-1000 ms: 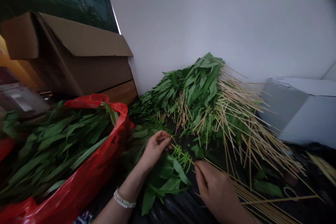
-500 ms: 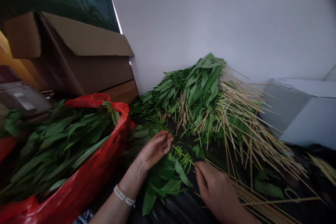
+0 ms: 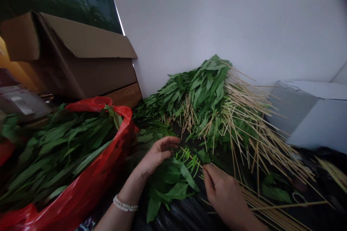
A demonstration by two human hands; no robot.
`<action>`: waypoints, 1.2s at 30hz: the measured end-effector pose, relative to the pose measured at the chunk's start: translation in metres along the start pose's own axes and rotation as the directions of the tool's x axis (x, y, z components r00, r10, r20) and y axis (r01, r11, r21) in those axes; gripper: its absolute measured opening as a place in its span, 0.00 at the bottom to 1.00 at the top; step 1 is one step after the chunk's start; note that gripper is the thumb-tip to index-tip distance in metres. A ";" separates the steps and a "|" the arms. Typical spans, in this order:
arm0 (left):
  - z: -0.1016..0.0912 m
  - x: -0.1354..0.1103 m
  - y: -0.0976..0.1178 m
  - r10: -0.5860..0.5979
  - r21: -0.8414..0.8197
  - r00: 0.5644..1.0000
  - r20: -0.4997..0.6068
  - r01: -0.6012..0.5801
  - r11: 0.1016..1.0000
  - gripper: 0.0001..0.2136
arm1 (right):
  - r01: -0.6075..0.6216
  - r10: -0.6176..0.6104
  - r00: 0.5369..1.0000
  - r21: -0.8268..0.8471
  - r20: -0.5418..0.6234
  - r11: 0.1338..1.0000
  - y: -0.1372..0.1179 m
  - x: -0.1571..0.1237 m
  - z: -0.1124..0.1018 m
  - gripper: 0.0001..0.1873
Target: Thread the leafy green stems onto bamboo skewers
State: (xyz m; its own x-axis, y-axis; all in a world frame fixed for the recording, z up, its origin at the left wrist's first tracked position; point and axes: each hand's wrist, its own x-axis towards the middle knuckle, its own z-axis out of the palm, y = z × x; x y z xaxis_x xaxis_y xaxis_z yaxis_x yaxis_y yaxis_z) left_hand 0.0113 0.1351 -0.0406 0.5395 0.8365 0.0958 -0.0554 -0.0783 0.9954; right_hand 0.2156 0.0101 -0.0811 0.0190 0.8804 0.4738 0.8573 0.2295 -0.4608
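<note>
My right hand (image 3: 223, 191) is closed on the end of a thin bamboo skewer (image 3: 201, 166). Along that skewer hang several green leaves (image 3: 173, 182), their bright curled stems bunched around the stick. Just left of the skewer's far end is my left hand (image 3: 159, 153), a beaded bracelet on its wrist. Its fingers are loosely bent, the thumb apart from them, and I see nothing between them. Loose bare skewers (image 3: 271, 211) lie under and beside my right hand. Behind both hands rises a pile of leaf-laden skewers (image 3: 207, 83), their bare ends fanning to the right.
A red plastic bag (image 3: 126, 119) full of long leaves stands on the left. Beyond it is an open cardboard box (image 3: 100, 74). At the right sits a white box (image 3: 320, 115) against the pale wall (image 3: 230, 14). Black plastic (image 3: 184, 214) covers the work surface.
My left hand has turned from palm up to palm inward, its fingers staying near the skewer's far end. The right hand keeps its grip almost in place.
</note>
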 end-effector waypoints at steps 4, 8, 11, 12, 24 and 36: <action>0.002 0.000 0.001 0.064 0.141 0.995 0.072 -0.074 0.987 0.16 | -0.006 0.006 1.000 -0.017 -0.009 1.000 0.001 0.000 0.001 0.13; 0.007 0.001 0.000 0.120 0.203 0.990 0.080 -0.134 0.970 0.05 | -0.007 0.007 1.000 -0.035 -0.015 0.999 0.001 0.000 0.000 0.13; 0.009 0.002 -0.001 0.140 0.239 0.987 0.080 -0.156 0.958 0.05 | 0.000 0.000 1.000 -0.035 -0.007 0.999 0.001 0.000 0.000 0.13; 0.010 0.003 -0.001 0.150 0.238 0.986 0.073 -0.163 0.957 0.05 | 0.000 0.000 1.000 -0.032 -0.001 0.999 0.000 0.001 0.000 0.13; 0.007 0.006 -0.002 -0.078 -0.358 0.956 -0.284 -0.031 0.933 0.12 | -0.027 0.026 0.999 0.015 0.042 1.000 0.000 0.000 0.000 0.14; 0.010 0.008 -0.003 -0.072 -0.357 0.945 -0.319 -0.050 0.933 0.14 | -0.028 0.027 0.999 0.040 0.034 0.999 0.000 0.000 0.001 0.15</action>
State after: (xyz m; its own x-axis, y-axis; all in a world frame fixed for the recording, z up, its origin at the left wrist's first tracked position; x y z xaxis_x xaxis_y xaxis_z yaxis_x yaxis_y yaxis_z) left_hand 0.0243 0.1364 -0.0427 0.2460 0.9691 0.0178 -0.3788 0.0792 0.9221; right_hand 0.2151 0.0111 -0.0819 0.0244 0.9000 0.4351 0.8352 0.2209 -0.5037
